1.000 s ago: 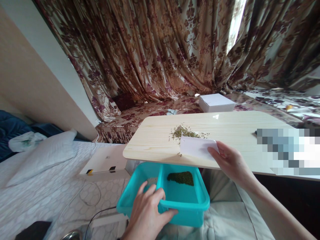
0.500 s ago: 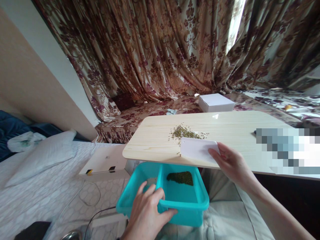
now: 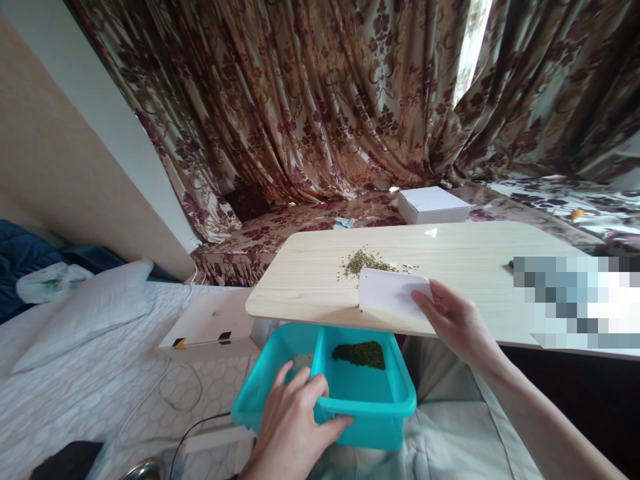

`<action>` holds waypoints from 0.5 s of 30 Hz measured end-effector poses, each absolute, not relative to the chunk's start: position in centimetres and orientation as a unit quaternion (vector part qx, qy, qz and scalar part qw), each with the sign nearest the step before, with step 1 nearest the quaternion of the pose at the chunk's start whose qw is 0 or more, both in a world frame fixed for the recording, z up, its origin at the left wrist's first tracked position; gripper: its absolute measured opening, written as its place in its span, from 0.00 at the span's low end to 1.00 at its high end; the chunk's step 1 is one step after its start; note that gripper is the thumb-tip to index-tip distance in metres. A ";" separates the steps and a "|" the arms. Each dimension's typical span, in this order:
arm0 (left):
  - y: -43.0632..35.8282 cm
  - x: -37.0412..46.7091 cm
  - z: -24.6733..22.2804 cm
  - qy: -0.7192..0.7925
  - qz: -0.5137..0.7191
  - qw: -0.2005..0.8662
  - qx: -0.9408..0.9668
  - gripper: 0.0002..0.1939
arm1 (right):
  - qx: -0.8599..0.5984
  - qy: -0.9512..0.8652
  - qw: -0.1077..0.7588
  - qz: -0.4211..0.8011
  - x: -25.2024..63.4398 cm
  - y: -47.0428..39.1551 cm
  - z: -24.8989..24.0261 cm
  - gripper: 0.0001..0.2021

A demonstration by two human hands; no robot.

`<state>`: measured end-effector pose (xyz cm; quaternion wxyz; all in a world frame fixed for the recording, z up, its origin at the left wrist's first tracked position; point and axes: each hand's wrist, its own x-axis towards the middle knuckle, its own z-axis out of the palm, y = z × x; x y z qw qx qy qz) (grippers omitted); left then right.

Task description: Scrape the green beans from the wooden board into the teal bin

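My left hand grips the near rim of a turquoise two-compartment bin, its thumb outside and its fingers over the edge. Small dark green grains lie in the bin's right compartment; a little pale matter is in the left one, partly behind my fingers. In my right hand is a flat white plastic sheet, pinched at its right end and held low over the wooden tabletop. Behind the sheet's far edge, a loose pile of green grains spreads on the tabletop.
The bin sits under the tabletop's near edge. A white box stands behind the table. To the left, a pale flat box, cables and a pillow lie on the bed. A pixelated patch covers the table's right end.
The white sheet and my right hand have shifted slightly left and away from me, nearer the grain pile. My left hand keeps its hold on the bin, which has barely moved.
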<state>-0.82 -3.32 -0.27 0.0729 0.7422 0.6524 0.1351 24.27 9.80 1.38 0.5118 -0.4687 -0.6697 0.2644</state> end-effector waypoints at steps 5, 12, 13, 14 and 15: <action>-3.3 -0.9 -0.5 0.656 0.136 0.061 0.740 0.15 | -0.475 -0.669 0.510 0.258 23.9 10.2 1.0 0.15; -3.3 -1.0 -0.4 0.658 0.132 0.061 0.738 0.14 | -0.460 -0.669 0.507 0.291 24.1 9.9 0.7 0.16; -3.3 -1.0 -0.4 0.658 0.132 0.062 0.739 0.14 | -0.458 -0.667 0.509 0.293 24.1 9.9 0.6 0.16; -3.3 -0.9 -0.3 0.657 0.132 0.062 0.740 0.14 | -0.456 -0.665 0.511 0.298 24.1 9.9 0.5 0.16; -3.3 -0.9 -0.3 0.657 0.133 0.062 0.740 0.14 | -0.453 -0.665 0.511 0.303 24.0 9.9 0.4 0.16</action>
